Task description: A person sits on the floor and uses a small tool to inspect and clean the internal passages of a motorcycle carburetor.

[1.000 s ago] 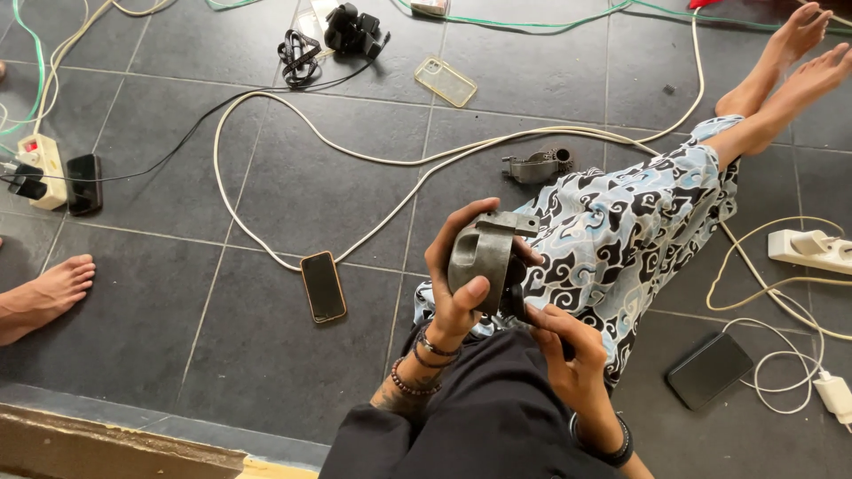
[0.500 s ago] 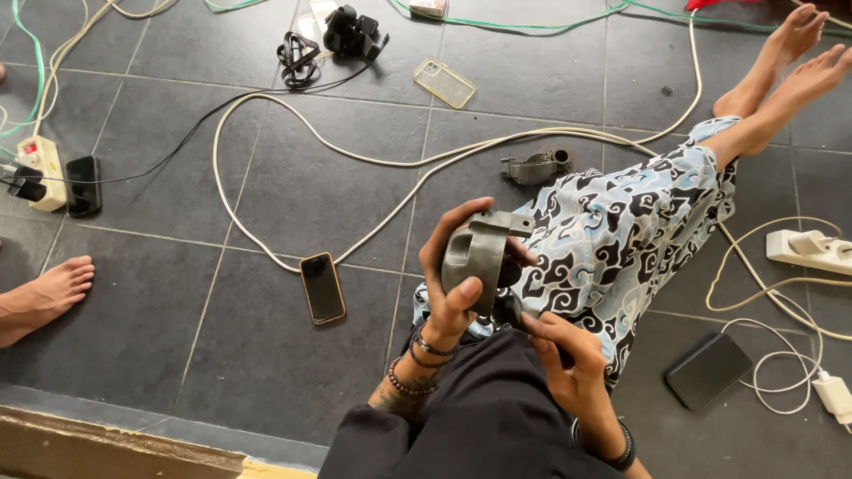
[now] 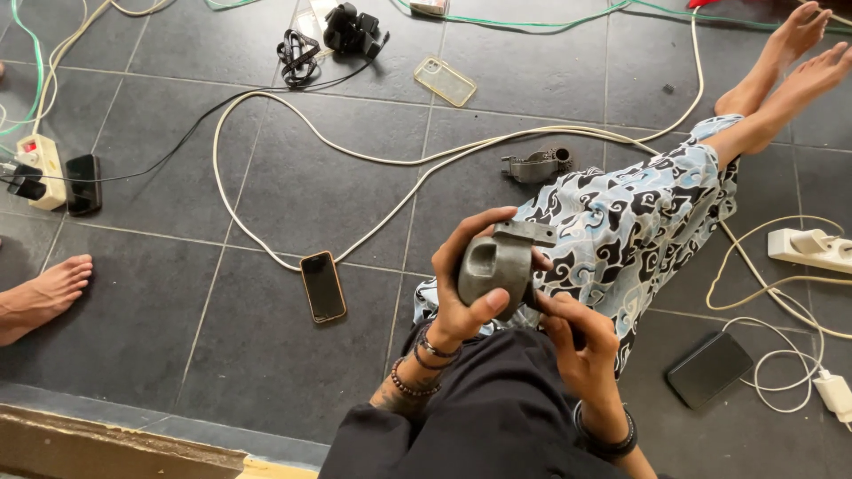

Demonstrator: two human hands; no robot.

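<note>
Head view: left hand (image 3: 461,293) wrapped around a grey metal housing (image 3: 493,268), held over the lap just near of the patterned trousers (image 3: 639,231). Right hand (image 3: 577,341) closed at its lower right side, fingers pinched on something hidden, can't tell what. Looks like mid-fitting or fastening work; the next move probably calls for a steady left grip. Similar metal part (image 3: 537,165) lies on the floor, far side. Phone (image 3: 323,286) to the left.

Grey metal part (image 3: 497,266): rounded, dull cast body with a shallow rectangular recess on its near-left face and a flat bracket at the top. Held upright above the lap, near centre, gripped in the left hand (image 3: 461,288), with the right hand (image 3: 577,341) touching its lower right side.
</note>
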